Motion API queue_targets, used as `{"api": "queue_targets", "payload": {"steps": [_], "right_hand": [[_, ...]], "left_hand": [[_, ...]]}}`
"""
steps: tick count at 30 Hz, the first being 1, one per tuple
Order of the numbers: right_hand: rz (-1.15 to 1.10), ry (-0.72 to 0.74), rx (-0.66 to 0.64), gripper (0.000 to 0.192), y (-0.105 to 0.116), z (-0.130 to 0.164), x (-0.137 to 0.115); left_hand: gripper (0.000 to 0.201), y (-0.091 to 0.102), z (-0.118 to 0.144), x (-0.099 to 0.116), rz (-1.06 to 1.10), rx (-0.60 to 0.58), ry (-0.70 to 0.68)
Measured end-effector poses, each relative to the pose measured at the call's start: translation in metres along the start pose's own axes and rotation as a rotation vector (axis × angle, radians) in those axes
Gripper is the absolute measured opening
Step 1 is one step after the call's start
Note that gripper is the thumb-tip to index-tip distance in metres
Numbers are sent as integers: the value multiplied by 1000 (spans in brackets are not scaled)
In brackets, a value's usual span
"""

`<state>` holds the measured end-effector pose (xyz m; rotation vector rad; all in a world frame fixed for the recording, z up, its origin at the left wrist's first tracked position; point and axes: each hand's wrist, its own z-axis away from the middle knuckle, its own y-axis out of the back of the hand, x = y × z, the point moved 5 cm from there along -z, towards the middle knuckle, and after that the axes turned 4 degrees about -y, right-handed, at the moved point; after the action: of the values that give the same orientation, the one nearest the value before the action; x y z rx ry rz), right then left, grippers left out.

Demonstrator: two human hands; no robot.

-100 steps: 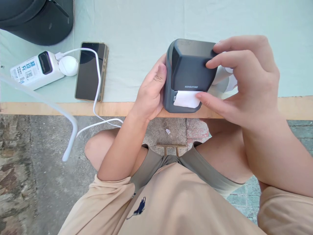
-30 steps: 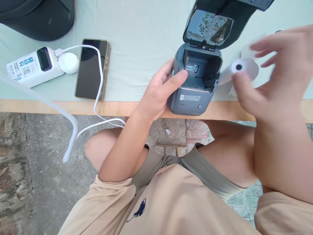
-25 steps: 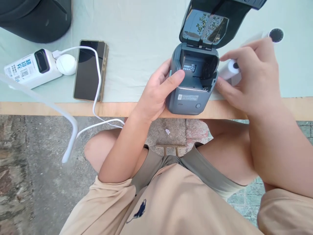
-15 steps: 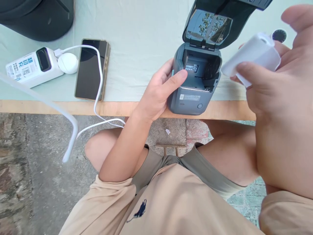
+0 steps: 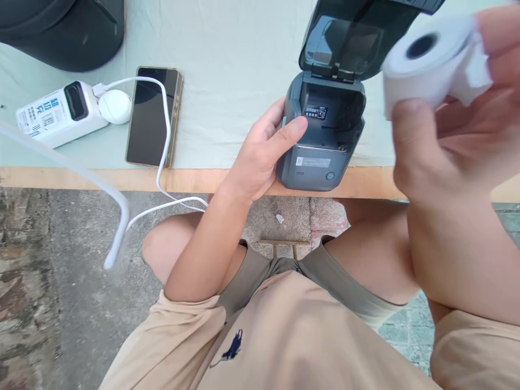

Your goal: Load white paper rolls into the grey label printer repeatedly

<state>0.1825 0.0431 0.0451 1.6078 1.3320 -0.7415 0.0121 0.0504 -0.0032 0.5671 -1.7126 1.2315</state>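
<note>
A dark grey label printer [image 5: 320, 162] stands at the table's front edge with its lid [image 5: 357, 32] swung up and its paper bay empty. My left hand [image 5: 260, 154] grips the printer's left side, thumb on the bay's rim. My right hand [image 5: 450, 135] is raised close to the camera, right of the printer, and holds a white paper roll [image 5: 430, 59] with its hollow core facing me.
A pale green cloth [image 5: 227, 65] covers the wooden table [image 5: 81, 179]. On the left lie a black phone [image 5: 152, 116], a white power bank [image 5: 57, 114] with a white plug and cable [image 5: 162, 162], and a dark cap [image 5: 60, 32] at the back.
The printer's lid has gone from closed to open. My right hand picked the paper roll up from the table beside the printer and lifted it toward the camera. My left hand stays on the printer.
</note>
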Motion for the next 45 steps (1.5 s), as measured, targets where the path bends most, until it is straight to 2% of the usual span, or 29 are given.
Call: {"api": "queue_targets", "payload": {"steps": [2,3,4,7,10,13,17,20,23,26,29,32,35,37,41,43,45], "right_hand": [[371,253,-80,65,-15,-1,-18],[518,327,-120,65,-23,-1,-22],[588,344,-151,62,-28,-2,-24],[686,273,-170,44,-34,-6,-23],[713,178,-173,25,-32,-7,-17],[683,172,-186,10,-30,-8,-14],[733,272,-112,6,-26,-7,-19],[744,431,-69,7,-29,-1,-29],[705,610,-97,16,-38,9,-37],[712,654,-145,17,-44,13,-37],[687,615,-199,13,-44,13,-35],[642,454,-167,11,-35,8,-31],[698,294,-134,21,-26,3,-25],[737,222,-179,31,-25,2,-20],[734,152,-246,41,-25,3,-12],[694,161,-201,44,-24,3,-14],[605,156,-66,48,-19,1,-19]], "left_hand": [[24,1,0,-1,-48,3,-3],[25,1,0,-1,-69,3,-13],[27,1,0,-1,-85,2,-25],[31,1,-1,-2,-138,-16,-51],[36,3,-1,-5,-235,-27,-26],[37,3,-1,-6,-258,-33,-22],[31,2,-1,-5,-217,-35,-43],[27,1,-1,-3,-165,-16,-52],[29,1,0,-3,-123,1,-29],[31,3,0,-3,-126,1,-15],[40,5,1,-4,-165,4,-15],[48,7,0,-7,-219,13,13],[65,7,1,-6,-255,6,9],[74,6,1,-4,-249,-10,-10],[66,5,1,-4,-216,-10,-26],[66,6,0,-6,-220,0,-36],[72,7,-1,-7,-244,-6,-48]]}}
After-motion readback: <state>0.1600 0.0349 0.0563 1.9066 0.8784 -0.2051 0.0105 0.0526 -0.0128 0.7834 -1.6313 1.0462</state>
